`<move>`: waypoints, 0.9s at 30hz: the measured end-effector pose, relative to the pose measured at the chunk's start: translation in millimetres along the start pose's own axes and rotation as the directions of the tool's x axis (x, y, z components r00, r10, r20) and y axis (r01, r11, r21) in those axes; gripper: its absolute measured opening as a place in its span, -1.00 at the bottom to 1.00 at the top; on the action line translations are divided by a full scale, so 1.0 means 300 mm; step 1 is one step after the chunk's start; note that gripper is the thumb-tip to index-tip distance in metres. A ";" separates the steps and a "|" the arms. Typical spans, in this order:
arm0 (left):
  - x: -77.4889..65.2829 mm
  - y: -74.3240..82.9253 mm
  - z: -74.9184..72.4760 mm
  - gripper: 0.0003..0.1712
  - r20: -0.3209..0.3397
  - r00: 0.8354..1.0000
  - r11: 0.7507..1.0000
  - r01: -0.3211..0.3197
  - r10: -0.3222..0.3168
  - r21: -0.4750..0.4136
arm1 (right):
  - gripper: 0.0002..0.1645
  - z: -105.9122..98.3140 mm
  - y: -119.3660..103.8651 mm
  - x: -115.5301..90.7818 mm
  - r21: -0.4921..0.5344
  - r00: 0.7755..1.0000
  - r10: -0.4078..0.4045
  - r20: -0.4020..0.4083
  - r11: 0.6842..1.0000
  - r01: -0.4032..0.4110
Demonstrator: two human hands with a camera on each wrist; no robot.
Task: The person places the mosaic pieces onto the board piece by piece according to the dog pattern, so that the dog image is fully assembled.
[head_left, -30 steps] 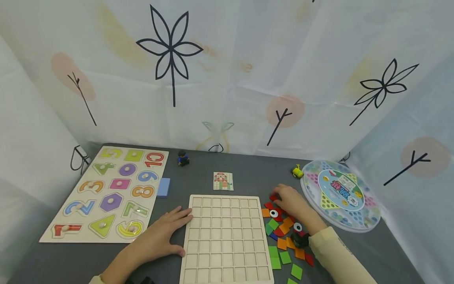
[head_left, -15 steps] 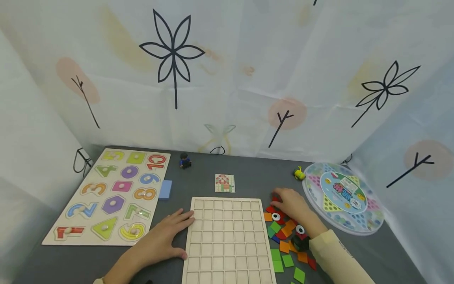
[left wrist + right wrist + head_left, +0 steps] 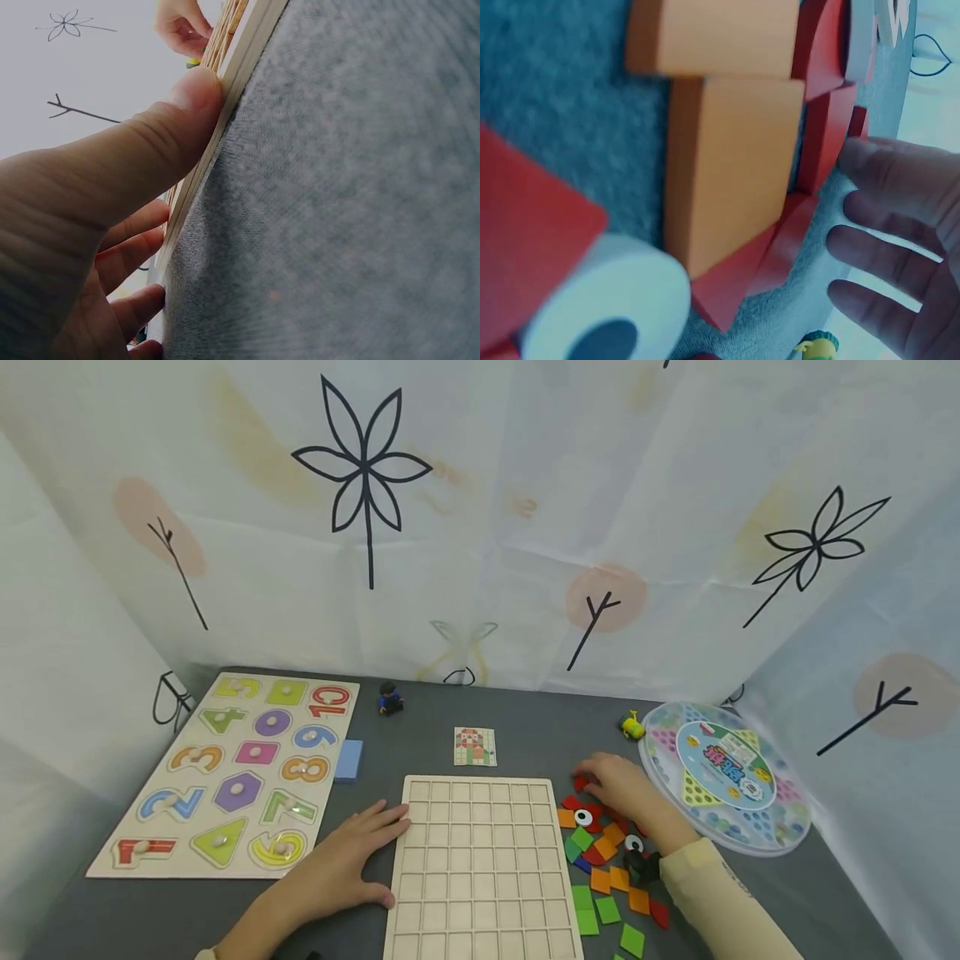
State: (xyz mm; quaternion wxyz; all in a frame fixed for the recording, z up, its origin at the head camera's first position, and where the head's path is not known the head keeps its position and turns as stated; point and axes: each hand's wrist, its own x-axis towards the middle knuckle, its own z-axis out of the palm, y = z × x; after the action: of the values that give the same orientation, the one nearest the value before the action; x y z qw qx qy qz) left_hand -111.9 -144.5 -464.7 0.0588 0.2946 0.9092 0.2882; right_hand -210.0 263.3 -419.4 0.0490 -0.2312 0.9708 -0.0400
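Note:
My left hand (image 3: 348, 852) lies along the left side of a pale wooden grid board (image 3: 480, 860). Its thumb and outstretched fingers touch the board's edge, and the left wrist view shows the thumb (image 3: 172, 124) against that side. Beyond the board's upper right corner, my right hand (image 3: 618, 787) pinches a small red tile (image 3: 581, 782) between thumb and index finger. Under and below that hand lie loose wooden pieces: orange tiles (image 3: 600, 881), green tiles (image 3: 585, 910), red ones, and white discs with dark centres (image 3: 583, 817). In the right wrist view an orange tile (image 3: 739, 161) is close up.
A small picture card (image 3: 475, 747) lies behind the grid board. On the left is a number puzzle board (image 3: 225, 793) with a blue block (image 3: 348, 760) beside it. A toy figure (image 3: 390, 699), a yellow-green toy (image 3: 632, 725) and a round game board (image 3: 723, 777) stand farther back.
The head view has shifted slightly. My right hand stays over the red tile with its wrist a little shifted, and my left hand keeps its place on the board's edge.

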 end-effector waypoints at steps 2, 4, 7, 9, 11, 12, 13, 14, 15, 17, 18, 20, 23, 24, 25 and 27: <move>0.000 0.000 0.000 0.08 -0.010 1.000 1.000 -0.008 0.008 0.002 | -0.74 -0.003 0.001 0.003 -0.020 1.000 0.008 -0.001 1.000 -0.008; 0.000 0.001 -0.001 0.07 -0.014 1.000 1.000 -0.017 0.017 0.000 | -0.74 -0.007 0.001 0.005 -0.016 1.000 0.011 0.000 1.000 -0.011; -0.001 0.003 -0.004 0.06 -0.008 1.000 1.000 -0.018 0.018 -0.008 | -0.74 -0.009 -0.001 0.009 0.001 1.000 0.018 -0.003 1.000 -0.018; -0.001 0.003 -0.006 0.07 -0.002 1.000 1.000 -0.016 0.016 -0.010 | -0.75 -0.013 -0.009 0.014 0.015 1.000 0.005 -0.031 1.000 -0.005; -0.002 0.003 -0.009 0.07 0.001 1.000 1.000 -0.011 0.011 -0.010 | -0.76 -0.029 -0.037 0.024 0.023 0.997 -0.018 -0.071 1.000 0.020; -0.002 0.003 -0.011 0.07 0.003 1.000 1.000 -0.008 0.008 -0.010 | -0.76 -0.041 -0.060 0.030 0.028 0.995 -0.037 -0.096 0.999 0.039; -0.003 0.002 -0.013 0.07 0.003 1.000 1.000 -0.005 0.005 -0.010 | -0.77 -0.054 -0.089 0.039 0.030 0.991 -0.059 -0.120 0.998 0.063; -0.004 0.002 -0.014 0.07 0.003 1.000 1.000 -0.003 0.003 -0.010 | -0.77 -0.068 -0.123 0.049 0.031 0.986 -0.087 -0.144 0.995 0.092; -0.005 0.002 -0.016 0.07 0.002 1.000 1.000 -0.001 0.001 -0.010 | -0.77 -0.083 -0.162 0.061 0.031 0.980 -0.119 -0.161 0.992 0.126; -0.006 0.000 -0.017 0.08 0.003 1.000 1.000 0.002 -0.002 -0.013 | -0.77 -0.100 -0.240 0.088 0.025 0.963 -0.195 -0.187 0.979 0.203; -0.007 0.000 -0.017 0.08 0.004 1.000 1.000 0.003 -0.003 -0.012 | -0.78 -0.104 -0.278 0.103 0.017 0.955 -0.229 -0.191 0.972 0.236; -0.006 -0.002 -0.014 0.08 0.004 1.000 1.000 0.003 -0.003 -0.012 | -0.78 -0.099 -0.349 0.134 0.003 0.936 -0.295 -0.190 0.954 0.301; -0.005 -0.005 -0.009 0.08 0.007 1.000 1.000 0.000 0.000 -0.012 | -0.79 -0.074 -0.437 0.174 -0.024 0.927 -0.344 -0.151 0.939 0.344; -0.004 -0.005 -0.007 0.08 0.007 1.000 1.000 -0.001 0.001 -0.013 | -0.80 -0.065 -0.461 0.185 -0.035 0.929 -0.345 -0.132 0.939 0.343; -0.003 -0.005 -0.006 0.08 0.008 1.000 1.000 0.000 0.000 -0.013 | -0.81 -0.052 -0.481 0.196 -0.046 0.933 -0.342 -0.112 0.940 0.339; -0.001 -0.004 -0.005 0.07 0.010 1.000 1.000 0.001 0.000 -0.013 | -0.81 -0.031 -0.515 0.213 -0.066 0.944 -0.322 -0.076 0.946 0.318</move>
State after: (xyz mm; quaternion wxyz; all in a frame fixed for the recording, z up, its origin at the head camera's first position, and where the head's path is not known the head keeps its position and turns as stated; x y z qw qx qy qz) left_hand -112.5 -146.1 -464.2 0.0655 0.2955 0.9072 0.2923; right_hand -199.1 97.4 -399.7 -0.0059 -0.3850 0.9224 -0.0315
